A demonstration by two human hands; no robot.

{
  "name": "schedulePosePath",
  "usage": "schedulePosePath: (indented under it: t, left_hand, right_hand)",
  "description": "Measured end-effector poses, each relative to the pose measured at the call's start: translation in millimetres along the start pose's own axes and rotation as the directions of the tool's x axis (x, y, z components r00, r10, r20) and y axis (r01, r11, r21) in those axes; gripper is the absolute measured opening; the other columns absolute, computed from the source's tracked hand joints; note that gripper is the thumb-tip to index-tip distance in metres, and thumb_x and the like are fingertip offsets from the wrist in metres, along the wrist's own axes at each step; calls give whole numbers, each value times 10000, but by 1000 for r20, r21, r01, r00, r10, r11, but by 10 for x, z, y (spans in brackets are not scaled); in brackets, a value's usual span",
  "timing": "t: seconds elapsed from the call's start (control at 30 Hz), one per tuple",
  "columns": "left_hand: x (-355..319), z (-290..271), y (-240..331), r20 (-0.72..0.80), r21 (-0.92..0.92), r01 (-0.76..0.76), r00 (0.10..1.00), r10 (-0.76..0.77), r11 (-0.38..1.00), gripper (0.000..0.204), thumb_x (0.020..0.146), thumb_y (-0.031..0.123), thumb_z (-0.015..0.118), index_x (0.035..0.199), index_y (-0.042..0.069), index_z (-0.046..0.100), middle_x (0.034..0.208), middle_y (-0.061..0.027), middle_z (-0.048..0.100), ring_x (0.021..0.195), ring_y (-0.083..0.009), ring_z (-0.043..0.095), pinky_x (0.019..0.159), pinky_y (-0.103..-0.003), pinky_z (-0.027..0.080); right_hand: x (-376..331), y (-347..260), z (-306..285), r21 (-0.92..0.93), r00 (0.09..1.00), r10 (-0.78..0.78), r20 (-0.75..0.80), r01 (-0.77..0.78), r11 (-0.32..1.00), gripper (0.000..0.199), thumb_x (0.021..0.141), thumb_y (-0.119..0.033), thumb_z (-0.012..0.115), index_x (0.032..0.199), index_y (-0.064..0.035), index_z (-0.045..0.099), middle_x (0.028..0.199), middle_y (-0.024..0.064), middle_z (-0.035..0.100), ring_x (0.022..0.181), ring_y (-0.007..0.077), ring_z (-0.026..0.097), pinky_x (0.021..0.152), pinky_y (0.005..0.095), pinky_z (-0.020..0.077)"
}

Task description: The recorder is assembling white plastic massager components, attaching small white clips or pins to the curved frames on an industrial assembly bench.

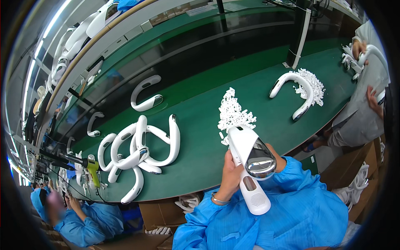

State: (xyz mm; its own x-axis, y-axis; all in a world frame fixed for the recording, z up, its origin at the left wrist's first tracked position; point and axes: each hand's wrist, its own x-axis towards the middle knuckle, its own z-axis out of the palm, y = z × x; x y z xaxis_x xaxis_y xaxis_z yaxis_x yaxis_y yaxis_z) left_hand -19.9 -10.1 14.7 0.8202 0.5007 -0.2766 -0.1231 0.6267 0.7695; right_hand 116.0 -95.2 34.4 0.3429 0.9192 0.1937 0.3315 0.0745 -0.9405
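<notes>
While left fingers (228,160) clasp its left side, the white device (241,139) tilts.

A heap of small parts (233,112) lies on the middle of the workbench (200,166). Before it, at the near edge, a neckband device (255,198) sits between the left hand (230,175) and the right hand (278,158). Toward the right end, another neckband (309,95) lies at the left side of a second heap (316,87), with a post (298,41) behind. Toward the left end, near the front edge, neckbands overlap in a cluster (133,158); a single neckband (134,98) lies behind it and a power tool (92,166) to its left.
</notes>
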Motion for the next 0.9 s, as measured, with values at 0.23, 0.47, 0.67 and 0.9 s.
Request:
schedulePosePath:
  t: [0.23, 0.47, 0.67, 0.9]
  left_hand:
    - [-12, 17, -40, 55, -46, -107, 992, 109, 993, 561, 873, -39, 411, 1388, 47, 207, 1200, -129, 467, 1021, -183, 526, 869, -325, 478]
    - [-8, -4, -23, 30, 24, -100, 995, 100, 995, 470, 958, 83, 368, 1401, 61, 212, 1076, -127, 534, 856, -151, 579, 748, -314, 537]
    - [-3, -40, -20, 58, -39, 0, 998, 2, 999, 431, 977, 127, 346, 1387, 51, 239, 1036, -117, 546, 852, -156, 587, 745, -332, 553]
    - [28, -43, -35, -21, -162, 7, 1000, -11, 987, 267, 983, 185, 394, 1193, 30, 453, 926, -149, 607, 774, -208, 635, 686, -332, 566]
  right_hand:
    - [-14, 142, -11, 420, 940, 320, 119, -339, 842, 262, 819, -134, 668, 1037, 0, 617, 918, 85, 655, 845, 107, 612, 694, 254, 526]
    - [-164, 609, 107, 498, 966, 260, -3, -224, 838, 319, 796, -74, 667, 1095, -1, 583, 957, 87, 654, 831, 143, 623, 725, 284, 522]
    - [9, 143, 176, -47, 952, 123, -281, -142, 989, 254, 799, -56, 623, 1049, -20, 592, 992, 92, 646, 850, 162, 622, 732, 301, 501]
    - [89, 34, 150, 158, 961, 258, -101, -240, 958, 301, 836, -81, 594, 1122, -7, 532, 826, 71, 620, 699, 89, 593, 561, 250, 492]
